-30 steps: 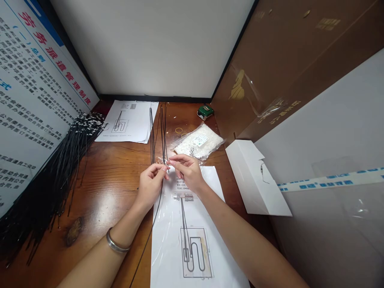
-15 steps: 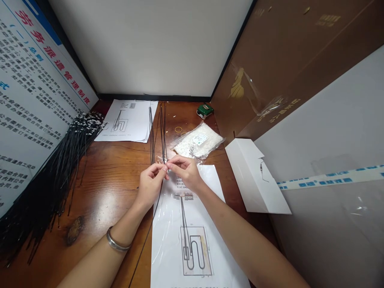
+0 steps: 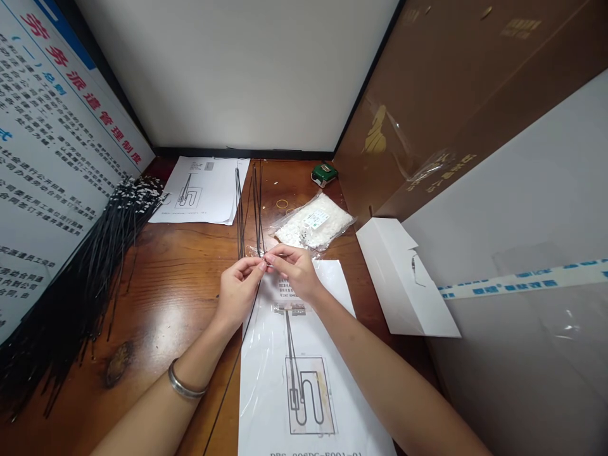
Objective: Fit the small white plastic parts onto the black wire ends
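A thin black wire [image 3: 230,380] runs up from the near table edge to my left hand [image 3: 237,291], which pinches its end between thumb and forefinger. Right beside it, my right hand [image 3: 295,273] is closed in a pinch, its fingertips meeting those of the left. Whatever small piece lies between the right fingertips is hidden. Both hands are over the top end of a plastic-covered drawing sheet [image 3: 266,392] with a looped wire diagram. Just beyond the fingers, several black wires [image 3: 258,209] lie lengthwise on the table.
A clear bag of small white parts [image 3: 327,221] lies beyond my right hand, with a green tape measure [image 3: 324,174] behind it. Printed sheets [image 3: 209,202] lie at the back left. A large bundle of black wires [image 3: 90,278] rests at left. A folded white card [image 3: 399,285] stands at right.
The fingertips have shifted very slightly against each other at the wire's end. Otherwise the hands and objects stay in place.
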`<control>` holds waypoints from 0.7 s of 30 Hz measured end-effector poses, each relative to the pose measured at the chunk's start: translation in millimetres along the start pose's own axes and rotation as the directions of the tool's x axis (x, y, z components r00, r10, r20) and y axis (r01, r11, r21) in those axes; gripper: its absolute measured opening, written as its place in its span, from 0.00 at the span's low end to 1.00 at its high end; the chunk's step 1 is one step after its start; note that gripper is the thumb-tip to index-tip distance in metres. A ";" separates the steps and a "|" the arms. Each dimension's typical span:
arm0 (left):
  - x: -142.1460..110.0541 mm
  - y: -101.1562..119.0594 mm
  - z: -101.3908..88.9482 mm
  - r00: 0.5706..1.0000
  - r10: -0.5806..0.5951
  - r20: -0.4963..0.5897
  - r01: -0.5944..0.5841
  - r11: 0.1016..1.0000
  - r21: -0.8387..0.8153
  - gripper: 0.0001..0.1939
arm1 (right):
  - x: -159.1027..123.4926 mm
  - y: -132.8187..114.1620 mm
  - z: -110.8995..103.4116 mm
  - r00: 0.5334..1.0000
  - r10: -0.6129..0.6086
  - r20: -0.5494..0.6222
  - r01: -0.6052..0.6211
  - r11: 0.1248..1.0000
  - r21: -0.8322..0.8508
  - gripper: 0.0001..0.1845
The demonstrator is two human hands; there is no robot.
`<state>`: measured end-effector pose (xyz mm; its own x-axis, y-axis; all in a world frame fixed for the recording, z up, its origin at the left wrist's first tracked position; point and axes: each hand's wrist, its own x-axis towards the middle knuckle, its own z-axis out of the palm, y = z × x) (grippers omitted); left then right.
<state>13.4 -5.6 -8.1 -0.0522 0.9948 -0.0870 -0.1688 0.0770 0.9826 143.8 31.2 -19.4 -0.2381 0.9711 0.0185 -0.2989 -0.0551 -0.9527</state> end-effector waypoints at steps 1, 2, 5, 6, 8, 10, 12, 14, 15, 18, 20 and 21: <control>0.4 -0.7 0.1 1.000 0.004 0.001 -0.004 1.000 -0.013 0.10 | 0.5 0.4 -0.3 1.000 0.020 0.009 -0.021 1.000 0.017 0.12; 0.8 -1.3 0.3 1.000 0.009 0.002 -0.009 1.000 -0.025 0.10 | 1.0 1.1 -0.7 0.999 0.038 0.016 -0.038 0.999 0.037 0.12; 1.9 -2.2 0.5 1.000 0.024 0.004 -0.024 0.999 -0.036 0.11 | 2.8 3.9 -2.4 0.997 0.065 0.037 -0.068 0.995 0.077 0.13; 2.2 -2.3 0.5 1.000 0.029 0.006 -0.029 0.999 -0.035 0.11 | 3.3 4.8 -2.9 0.997 0.067 0.045 -0.071 0.994 0.083 0.13; 2.5 -2.1 0.7 0.999 0.035 0.007 -0.035 0.999 -0.035 0.12 | 4.1 6.1 -3.7 0.996 0.070 0.063 -0.075 0.993 0.088 0.13; 2.3 -1.8 0.8 0.999 0.034 0.006 -0.034 0.999 -0.038 0.12 | 4.3 6.3 -4.0 0.994 0.072 0.080 -0.080 0.992 0.093 0.13; 1.8 -1.6 0.9 1.000 0.026 -0.001 -0.026 0.999 -0.039 0.11 | 3.7 5.2 -3.6 0.994 0.065 0.084 -0.072 0.993 0.089 0.13; 1.2 -1.8 0.9 1.000 0.018 -0.009 -0.018 0.999 -0.040 0.10 | 2.7 3.4 -2.6 0.996 0.045 0.073 -0.050 0.996 0.071 0.13; 1.0 -2.1 0.9 1.000 0.018 -0.014 -0.018 0.999 -0.042 0.10 | 2.1 2.4 -2.1 0.997 0.033 0.064 -0.037 0.998 0.060 0.12; 0.9 -3.7 0.6 0.999 0.026 -0.026 -0.027 0.998 -0.048 0.09 | 1.1 0.5 -0.8 0.999 0.007 0.039 -0.008 0.999 0.037 0.12; 1.2 -4.8 0.2 0.999 0.036 -0.035 -0.037 0.999 -0.033 0.09 | 1.2 0.7 -1.0 1.000 0.004 0.025 -0.005 1.000 0.027 0.12; 1.3 -5.2 0.0 0.998 0.043 -0.037 -0.043 0.999 -0.016 0.09 | 1.5 1.3 -1.4 1.000 0.011 0.022 -0.012 1.000 0.025 0.12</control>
<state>14.2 -4.7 -13.4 -0.0958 0.9941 -0.0509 -0.1824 0.0328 0.9827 144.3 32.9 -20.9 -0.2613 0.9651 0.0143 -0.3194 -0.0725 -0.9448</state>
